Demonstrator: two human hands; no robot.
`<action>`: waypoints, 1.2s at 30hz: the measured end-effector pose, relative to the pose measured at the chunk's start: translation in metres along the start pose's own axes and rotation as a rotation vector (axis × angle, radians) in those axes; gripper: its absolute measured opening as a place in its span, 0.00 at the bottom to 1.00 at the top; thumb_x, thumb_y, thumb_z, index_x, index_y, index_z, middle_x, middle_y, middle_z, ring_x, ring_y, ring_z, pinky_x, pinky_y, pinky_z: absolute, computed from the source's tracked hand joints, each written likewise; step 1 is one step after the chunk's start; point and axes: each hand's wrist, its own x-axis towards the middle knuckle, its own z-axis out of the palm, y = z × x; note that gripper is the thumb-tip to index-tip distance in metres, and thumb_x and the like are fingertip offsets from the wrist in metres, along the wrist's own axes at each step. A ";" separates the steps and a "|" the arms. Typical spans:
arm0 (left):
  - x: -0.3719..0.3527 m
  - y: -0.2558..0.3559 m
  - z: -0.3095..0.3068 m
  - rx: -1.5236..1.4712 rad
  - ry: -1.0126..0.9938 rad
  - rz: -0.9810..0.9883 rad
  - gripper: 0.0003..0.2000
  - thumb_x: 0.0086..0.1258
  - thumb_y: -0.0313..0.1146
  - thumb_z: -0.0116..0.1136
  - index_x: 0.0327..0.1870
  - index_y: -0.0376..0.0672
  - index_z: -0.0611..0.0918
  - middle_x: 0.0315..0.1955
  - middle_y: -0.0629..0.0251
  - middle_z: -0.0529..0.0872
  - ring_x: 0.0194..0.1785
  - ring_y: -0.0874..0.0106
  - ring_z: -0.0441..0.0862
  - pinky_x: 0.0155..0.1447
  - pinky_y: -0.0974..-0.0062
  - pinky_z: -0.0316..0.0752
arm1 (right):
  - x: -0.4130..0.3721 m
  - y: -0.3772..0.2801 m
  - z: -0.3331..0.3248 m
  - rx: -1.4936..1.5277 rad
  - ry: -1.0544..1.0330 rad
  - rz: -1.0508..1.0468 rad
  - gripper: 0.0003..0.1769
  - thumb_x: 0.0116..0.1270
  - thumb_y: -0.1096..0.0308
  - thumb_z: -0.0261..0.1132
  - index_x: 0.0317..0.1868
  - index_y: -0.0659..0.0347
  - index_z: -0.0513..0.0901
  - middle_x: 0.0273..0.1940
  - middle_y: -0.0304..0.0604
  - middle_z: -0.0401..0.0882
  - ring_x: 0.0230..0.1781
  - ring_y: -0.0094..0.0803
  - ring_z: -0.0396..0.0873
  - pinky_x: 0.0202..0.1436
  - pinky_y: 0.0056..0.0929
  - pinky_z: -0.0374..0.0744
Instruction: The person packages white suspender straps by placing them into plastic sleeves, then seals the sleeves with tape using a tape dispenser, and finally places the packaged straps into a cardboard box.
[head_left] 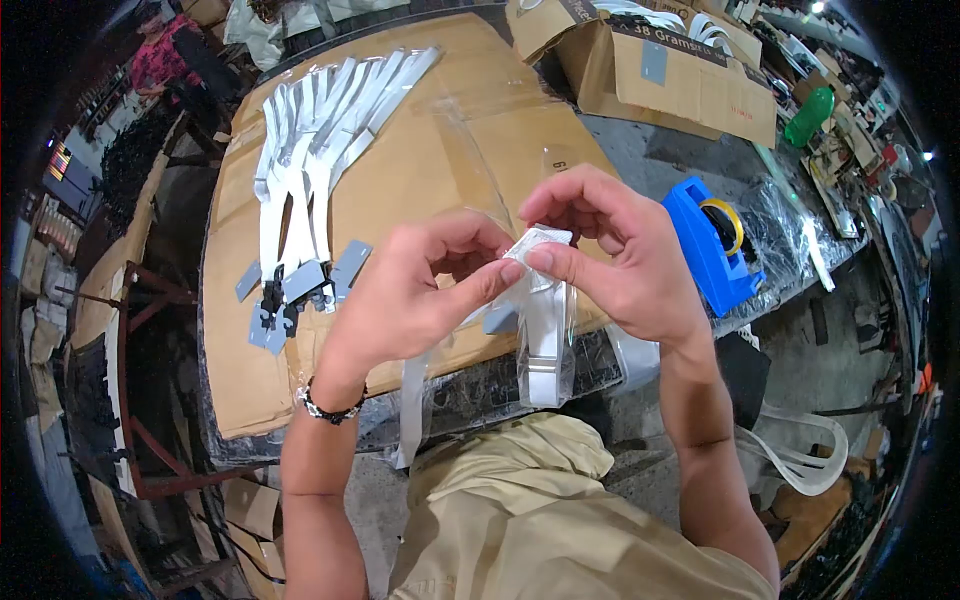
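Note:
A white strap in a clear plastic sleeve (pixel 545 340) hangs from between my two hands, over the near edge of the table. My left hand (pixel 405 290) is closed, its thumb and fingers pinching the upper left of the strap's folded end. On the other side of that end, my right hand (pixel 630 265) grips with thumb and bent fingers. A grey tag (pixel 500 320) shows just behind the strap. To the left lies a fanned pile of similar white straps (pixel 310 150), with grey tags (pixel 305 280) and black pieces at their near ends.
Flattened cardboard (pixel 470 110) covers much of the table. A blue tape dispenser (pixel 710 250) with yellow-cored tape stands right of my hands. Behind it are an open carton (pixel 670 85) holding white straps and a green bottle (pixel 810 115). Another person (pixel 175 60) is at the far left.

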 end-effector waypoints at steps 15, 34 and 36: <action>0.000 -0.006 0.006 0.095 0.055 0.128 0.08 0.71 0.29 0.66 0.43 0.33 0.82 0.31 0.73 0.82 0.35 0.87 0.76 0.37 0.86 0.71 | 0.003 -0.003 0.003 -0.266 0.033 -0.156 0.09 0.64 0.73 0.69 0.44 0.65 0.82 0.34 0.44 0.82 0.30 0.30 0.79 0.33 0.26 0.76; -0.001 -0.005 0.008 -0.100 0.148 0.114 0.06 0.71 0.26 0.65 0.39 0.32 0.82 0.28 0.73 0.82 0.32 0.87 0.76 0.35 0.86 0.71 | 0.004 0.001 0.010 -0.049 0.177 -0.146 0.14 0.64 0.76 0.70 0.50 0.65 0.80 0.39 0.40 0.83 0.41 0.24 0.82 0.44 0.23 0.80; 0.000 -0.003 0.008 -0.137 0.143 0.108 0.06 0.71 0.26 0.65 0.37 0.32 0.81 0.28 0.73 0.83 0.32 0.87 0.76 0.34 0.87 0.71 | 0.003 -0.001 0.008 -0.100 0.146 -0.133 0.15 0.64 0.78 0.70 0.51 0.66 0.80 0.41 0.41 0.83 0.42 0.24 0.82 0.46 0.23 0.80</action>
